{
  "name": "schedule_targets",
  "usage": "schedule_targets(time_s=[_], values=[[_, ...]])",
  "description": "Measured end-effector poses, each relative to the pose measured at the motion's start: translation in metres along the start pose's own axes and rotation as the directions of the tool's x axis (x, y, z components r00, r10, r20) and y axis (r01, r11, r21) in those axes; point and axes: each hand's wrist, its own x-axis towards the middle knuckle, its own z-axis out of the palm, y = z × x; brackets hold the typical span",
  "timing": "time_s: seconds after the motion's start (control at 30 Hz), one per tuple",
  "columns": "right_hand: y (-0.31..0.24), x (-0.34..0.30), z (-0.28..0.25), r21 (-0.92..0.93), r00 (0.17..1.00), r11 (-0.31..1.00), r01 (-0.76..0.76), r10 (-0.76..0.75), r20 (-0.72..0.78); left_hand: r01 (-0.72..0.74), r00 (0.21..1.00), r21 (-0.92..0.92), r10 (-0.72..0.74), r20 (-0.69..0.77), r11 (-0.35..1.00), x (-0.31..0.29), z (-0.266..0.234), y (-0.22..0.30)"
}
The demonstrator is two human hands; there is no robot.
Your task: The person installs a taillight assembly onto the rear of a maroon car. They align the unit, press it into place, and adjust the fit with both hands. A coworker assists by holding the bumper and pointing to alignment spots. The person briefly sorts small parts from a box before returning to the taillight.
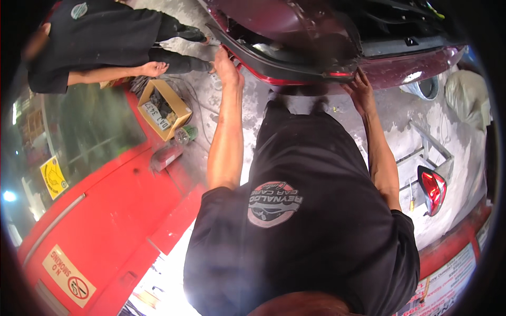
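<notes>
A long curved panel (pixel 274 68), black with a red strip along its lower edge, runs across the back of a maroon car (pixel 406 68). At its left end, the fingers of my left hand (pixel 229 68) are closed round the edge, partly hidden by the panel. My right hand (pixel 361 94) grips the panel's lower right end, fingertips pressed against the edge beside the maroon bodywork. Both my arms are stretched forward. Behind the panel, the car's opening is dark, and its inside is hard to make out.
A co-worker (pixel 100 42) in dark clothes stands at the far left, one hand (pixel 154 68) near an open cardboard box (pixel 182 108). A red vehicle (pixel 105 200) fills the left. On the right are a red tail light (pixel 433 190), a metal frame (pixel 432 139), a bucket (pixel 426 88) and a pale sack (pixel 466 97).
</notes>
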Motion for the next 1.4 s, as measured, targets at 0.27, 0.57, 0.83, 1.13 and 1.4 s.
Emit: schedule_targets(time_s=[0.27,0.57,0.83,1.13,1.4], values=[[-0.003,0.008,-0.007,0.147,0.994,0.987,-0.07,0.058,0.089,-0.006,1.0,-0.145,0.007,0.005,0.989,-0.014,-0.007,0.0],[0.003,0.014,-0.026,0.078,0.997,0.994,-0.077,0.078,-0.011,0.044,0.99,-0.175,-0.019,0.143,0.984,-0.023,-0.027,0.001],[-0.001,0.006,-0.016,-0.145,0.99,0.987,0.063,-0.081,-0.118,0.134,0.917,-0.333,0.01,0.399,0.933,-0.008,-0.047,-0.002],[0.004,0.007,0.008,-0.158,0.965,0.975,0.155,-0.184,-0.186,0.381,0.747,-0.341,-0.069,0.661,0.859,0.025,-0.065,-0.014],[0.004,-0.006,0.014,-0.193,0.949,0.97,0.151,-0.196,-0.245,0.311,0.619,-0.191,-0.046,0.784,0.931,0.039,-0.07,-0.017]])
